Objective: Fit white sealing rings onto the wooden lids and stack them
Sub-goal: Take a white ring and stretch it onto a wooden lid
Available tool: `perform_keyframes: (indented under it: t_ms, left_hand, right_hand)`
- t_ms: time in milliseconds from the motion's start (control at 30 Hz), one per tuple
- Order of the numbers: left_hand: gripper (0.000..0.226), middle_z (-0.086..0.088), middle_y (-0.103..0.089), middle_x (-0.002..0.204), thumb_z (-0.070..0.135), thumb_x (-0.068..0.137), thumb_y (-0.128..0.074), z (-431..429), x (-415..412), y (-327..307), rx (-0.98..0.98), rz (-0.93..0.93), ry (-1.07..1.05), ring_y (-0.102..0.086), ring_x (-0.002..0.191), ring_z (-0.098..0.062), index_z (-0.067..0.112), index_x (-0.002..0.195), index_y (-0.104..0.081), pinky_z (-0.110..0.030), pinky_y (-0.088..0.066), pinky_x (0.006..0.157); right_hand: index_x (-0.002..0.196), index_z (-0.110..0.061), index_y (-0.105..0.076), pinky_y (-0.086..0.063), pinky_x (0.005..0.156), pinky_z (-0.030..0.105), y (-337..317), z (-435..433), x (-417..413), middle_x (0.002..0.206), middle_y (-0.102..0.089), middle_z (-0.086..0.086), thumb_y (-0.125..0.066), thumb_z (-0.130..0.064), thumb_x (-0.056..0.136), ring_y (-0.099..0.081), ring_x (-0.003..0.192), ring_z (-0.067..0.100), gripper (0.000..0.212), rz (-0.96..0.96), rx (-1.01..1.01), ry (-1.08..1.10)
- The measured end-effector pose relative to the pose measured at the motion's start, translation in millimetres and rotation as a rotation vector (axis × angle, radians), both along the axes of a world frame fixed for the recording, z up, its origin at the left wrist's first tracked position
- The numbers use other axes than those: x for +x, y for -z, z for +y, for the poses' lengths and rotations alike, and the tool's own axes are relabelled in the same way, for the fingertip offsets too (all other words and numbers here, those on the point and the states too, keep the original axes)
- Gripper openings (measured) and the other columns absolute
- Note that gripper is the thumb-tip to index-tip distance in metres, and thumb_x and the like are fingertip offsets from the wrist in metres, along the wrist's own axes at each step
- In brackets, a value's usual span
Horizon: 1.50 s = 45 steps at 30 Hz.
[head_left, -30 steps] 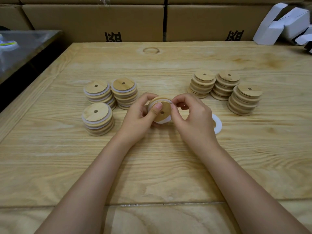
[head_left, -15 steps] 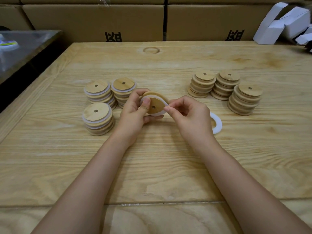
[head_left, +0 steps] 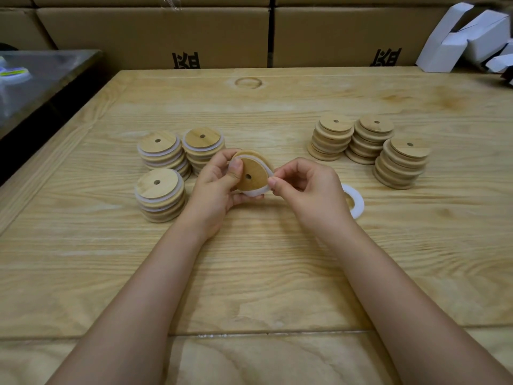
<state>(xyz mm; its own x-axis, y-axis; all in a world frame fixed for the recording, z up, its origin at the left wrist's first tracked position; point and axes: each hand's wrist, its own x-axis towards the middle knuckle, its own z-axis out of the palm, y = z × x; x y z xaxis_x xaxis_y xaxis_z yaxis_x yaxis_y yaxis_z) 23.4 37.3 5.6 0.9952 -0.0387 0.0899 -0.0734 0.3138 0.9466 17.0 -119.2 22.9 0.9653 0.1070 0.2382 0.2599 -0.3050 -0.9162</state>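
- head view, starting at the hands: left grip [head_left: 219,184] is clamped on a wooden lid [head_left: 251,173], thumb across the near face and fingers curled round behind. the lid is tipped up on edge just above the desk [head_left: 249,273], round face and its little centre hole turned toward the camera
- right grip [head_left: 308,193] is closed thumb-to-forefinger, pinching the white ring [head_left: 256,191] right at the lid's right-hand edge, other fingers loosely curled
- the ring itself wraps the lid's rim from the top, down the right side and under the bottom. can't tell if it's fully seated behind the left thumb
- just past the right wrist there's a loose ring [head_left: 355,202] lying flat on the desk, partly hidden by the hand
- left of the hands: ringed stacks [head_left: 172,168], three of them, two behind and one in front, white edges showing between the wood. the nearest one is just beside the left knuckles
- right side, well apart from the hands: bare stacks [head_left: 369,151], also three, plain wood with nothing white on them
- further out: cardboard boxes [head_left: 155,34] along the back of the desk, white cartons [head_left: 466,34] jumbled at the far right corner, and a metal table [head_left: 47,73] off to the left
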Motion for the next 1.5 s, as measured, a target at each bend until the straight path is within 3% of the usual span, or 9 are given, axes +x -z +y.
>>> perform_keyframes:
  t_ms: [100, 300, 433, 567, 667, 833, 1033, 1167, 1500]
  left_hand:
    - [0.023, -0.006, -0.068, 0.093, 0.029, 0.081, -0.055, 5, 2, 0, 0.065, -0.007, 0.018, -0.067, 0.083, -0.021, 0.015, 0.100, -0.055, -0.034, -0.058, 0.064]
    - [0.029, -0.004, -0.071, 0.083, 0.016, 0.072, -0.065, 5, -1, -1, 0.148, -0.001, 0.087, -0.068, 0.074, -0.017, 0.009, 0.100, -0.059, -0.032, -0.058, 0.057]
    - [0.026, -0.003, -0.068, 0.077, 0.015, 0.071, -0.065, 0, -5, -2, 0.305, -0.029, 0.165, -0.066, 0.068, -0.020, 0.005, 0.095, -0.062, -0.036, -0.058, 0.056]
    - [0.022, -0.010, -0.066, 0.080, 0.016, 0.077, -0.061, -4, -7, -2, 0.288, -0.009, 0.186, -0.067, 0.068, -0.023, 0.004, 0.095, -0.059, -0.035, -0.059, 0.056]
    - [0.008, -0.011, -0.062, 0.085, 0.004, 0.086, -0.056, -5, -6, -2, 0.238, 0.001, 0.117, -0.066, 0.070, -0.020, 0.007, 0.093, -0.057, -0.038, -0.060, 0.060]
    - [0.013, -0.010, -0.062, 0.088, -0.001, 0.089, -0.052, -4, -4, -1, 0.192, -0.002, 0.052, -0.065, 0.074, -0.022, 0.009, 0.096, -0.054, -0.039, -0.059, 0.064]
    - [0.019, -0.008, -0.062, 0.092, -0.006, 0.091, -0.047, -5, -3, 1, 0.241, -0.044, 0.025, -0.065, 0.080, -0.015, 0.012, 0.096, -0.052, -0.036, -0.057, 0.073]
    - [0.020, -0.020, -0.059, 0.104, -0.007, 0.092, -0.045, -2, -3, -1, 0.248, -0.060, 0.022, -0.062, 0.092, -0.025, 0.011, 0.097, -0.051, -0.038, -0.056, 0.080]
    - [0.017, -0.017, -0.057, 0.102, -0.006, 0.091, -0.045, 0, -4, -3, 0.230, -0.038, 0.053, -0.060, 0.092, -0.025, 0.008, 0.099, -0.049, -0.042, -0.055, 0.081]
  right_hand:
    - [0.072, -0.024, -0.061, -0.050, 0.068, 0.019, 2, -1, -1, 0.073, -0.066, -0.010, -0.069, -0.012, 0.082, -0.063, 0.071, 0.004, 0.018, -0.009, 0.049, 0.014]
    - [0.075, -0.022, -0.062, -0.049, 0.066, 0.016, 0, -5, 2, 0.076, -0.065, -0.011, -0.065, -0.009, 0.084, -0.061, 0.072, 0.001, 0.016, -0.034, 0.087, 0.065]
    - [0.077, -0.022, -0.062, -0.053, 0.069, 0.027, 1, -2, -2, 0.077, -0.066, -0.010, -0.064, -0.012, 0.085, -0.063, 0.076, 0.008, 0.013, -0.035, 0.045, 0.046]
    - [0.078, -0.025, -0.063, -0.051, 0.074, 0.029, 1, 1, -4, 0.078, -0.066, -0.012, -0.068, -0.020, 0.083, -0.061, 0.079, 0.007, 0.008, -0.060, -0.010, 0.053]
    - [0.082, -0.014, -0.065, -0.048, 0.073, 0.027, 2, 1, -6, 0.079, -0.065, -0.007, -0.072, -0.019, 0.080, -0.058, 0.077, 0.007, 0.009, -0.236, -0.131, 0.133]
    - [0.082, -0.004, -0.065, -0.045, 0.069, 0.031, 6, 0, -7, 0.080, -0.066, 0.004, -0.070, -0.010, 0.080, -0.057, 0.074, 0.014, 0.008, -0.468, -0.313, 0.185]
    - [0.077, -0.007, -0.070, -0.047, 0.073, 0.017, 4, 3, -6, 0.079, -0.062, -0.013, -0.070, -0.007, 0.079, -0.064, 0.077, 0.011, 0.002, -0.291, -0.123, 0.186]
    - [0.075, -0.013, -0.070, -0.047, 0.073, 0.008, 4, 4, -5, 0.077, -0.061, -0.022, -0.071, -0.006, 0.079, -0.063, 0.080, 0.001, 0.008, -0.146, 0.006, 0.166]
    - [0.076, -0.009, -0.070, -0.051, 0.075, 0.021, 2, 2, -3, 0.078, -0.065, -0.013, -0.070, -0.007, 0.079, -0.063, 0.079, 0.006, 0.004, -0.186, -0.055, 0.143]
